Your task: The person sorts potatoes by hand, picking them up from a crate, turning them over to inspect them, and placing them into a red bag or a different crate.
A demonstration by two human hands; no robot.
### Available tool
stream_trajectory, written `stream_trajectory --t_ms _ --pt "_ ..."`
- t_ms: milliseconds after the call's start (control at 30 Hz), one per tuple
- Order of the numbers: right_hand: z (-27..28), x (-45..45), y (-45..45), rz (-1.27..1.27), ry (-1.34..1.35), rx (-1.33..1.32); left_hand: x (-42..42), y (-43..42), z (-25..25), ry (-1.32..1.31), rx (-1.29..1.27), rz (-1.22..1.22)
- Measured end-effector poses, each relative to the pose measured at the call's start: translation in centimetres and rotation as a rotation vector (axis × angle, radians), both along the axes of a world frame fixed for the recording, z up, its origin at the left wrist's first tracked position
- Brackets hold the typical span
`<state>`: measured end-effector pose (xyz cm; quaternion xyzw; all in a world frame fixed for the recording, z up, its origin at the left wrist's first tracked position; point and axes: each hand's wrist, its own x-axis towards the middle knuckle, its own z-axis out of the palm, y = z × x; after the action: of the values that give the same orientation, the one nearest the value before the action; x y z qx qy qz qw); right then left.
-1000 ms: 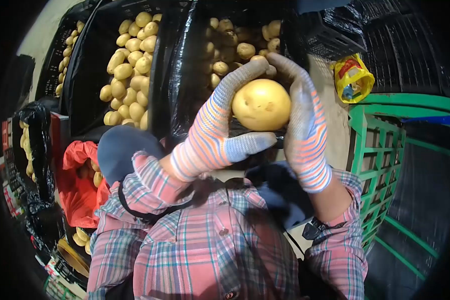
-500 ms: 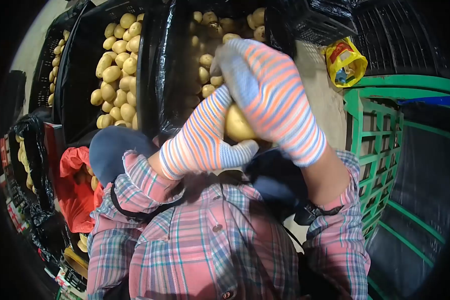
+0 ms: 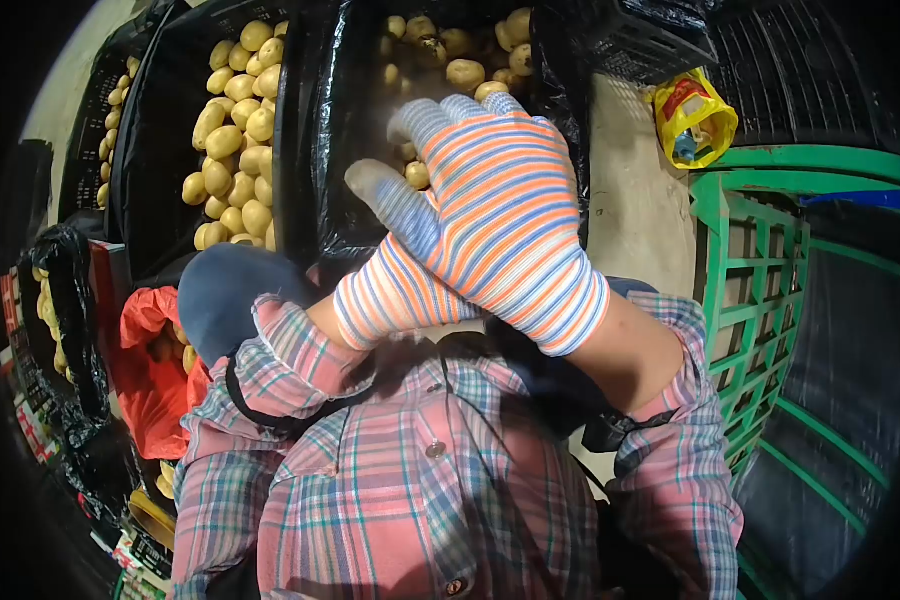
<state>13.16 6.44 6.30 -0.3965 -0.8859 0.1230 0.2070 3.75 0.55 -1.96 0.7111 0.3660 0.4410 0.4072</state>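
The orange-and-blue striped, knit-gloved left hand is covered by the matching right hand, thumb spread — whether anything is held between the fingers cannot be told. Beyond them, round yellow potatoes are seen in a black plastic-lined crate. Two-handed handling is apparently in hand — parted palms would next be needed.

2 gloved hands, mid-frame; 3 potato crates from upper left to upper centre; 1 yellow bag, upper right; 1 red bag, left; 1 green lattice, right.
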Motion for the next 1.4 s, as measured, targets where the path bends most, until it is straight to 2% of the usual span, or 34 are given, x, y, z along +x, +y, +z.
stream_trajectory --t_ms 33,67,100,167,200,233,267,300,333,367,433,467,567,600,667,767,967,1067,1200,1300,1400 --pt "0.2 0.3 0.2 0.008 0.019 -0.113 0.1 0.3 0.2 0.05 0.062 0.006" --pt "0.2 1.0 0.7 0.01 0.02 -0.111 0.0 0.2 0.9 -0.1 -0.138 0.003" --pt "0.0 2.0 1.2 0.048 0.414 -0.36 -0.1 0.5 2.9 -0.266 -0.329 0.025" --pt "-0.6 4.2 3.4 -0.019 0.956 -0.642 -0.6 1.1 3.0 -0.399 -0.41 -0.058" --pt "-0.2 4.5 3.4 -0.1 1.007 -0.704 -0.3 1.0 3.3 -0.52 -0.453 -0.046" --pt "0.6 4.5 3.3 -0.183 1.054 -0.765 -0.5 1.1 3.5 -0.518 -0.451 -0.042" --pt "1.3 4.7 3.0 -0.179 1.053 -0.769 -0.7 1.2 3.5 -0.543 -0.401 -0.037" --pt "1.9 4.7 2.4 -0.149 0.917 -0.757 -0.9 1.3 3.6 -0.567 -0.351 -0.03" --pt "2.4 4.8 1.9 -0.117 0.782 -0.744 -1.1 1.2 3.8 -0.589 -0.381 -0.008" --pt "2.6 4.9 1.4 -0.105 0.78 -0.751 -1.4 1.2 4.0 -0.589 -0.379 0.005" --pt "3.0 5.1 0.6 -0.1 0.604 -0.628 -2.0 1.2 4.3 -0.539 -0.321 0.075" --pt "2.8 5.4 0.3 -0.041 0.621 -0.622 -2.2 1.2 4.5 -0.521 -0.334 0.096" --pt "1.9 5.9 0.4 0.182 0.502 -0.301 -2.1 1.3 4.1 -0.586 -0.299 0.104" --pt "1.8 5.8 0.4 0.185 0.501 -0.302 -2.1 1.5 3.8 -0.553 -0.229 0.116" --pt "1.7 5.7 0.4 0.25 0.44 -0.146 -1.9 1.4 4.1 -0.568 -0.25 0.13" --pt "1.6 5.4 0.0 0.249 0.402 -0.058 -2.1 1.4 3.9 -0.541 -0.236 0.151" --pt "1.2 5.2 -0.2 0.234 0.451 -0.119 -2.0 1.4 3.9 -0.551 -0.232 0.206" --pt "1.3 5.1 -0.2 0.214 0.365 -0.034 -2.1 1.5 3.8 -0.525 -0.181 0.198" --pt "0.9 5.2 -0.1 0.265 0.401 -0.041 -2.2 1.3 4.1 -0.497 -0.227 0.23" --pt "0.9 5.0 -0.4 0.171 0.432 -0.065 -2.3 1.4 4.0 -0.495 -0.198 0.215" --pt "1.3 5.1 -0.1 0.227 0.345 -0.016 -2.2 1.3 3.7 -0.455 -0.178 0.223"
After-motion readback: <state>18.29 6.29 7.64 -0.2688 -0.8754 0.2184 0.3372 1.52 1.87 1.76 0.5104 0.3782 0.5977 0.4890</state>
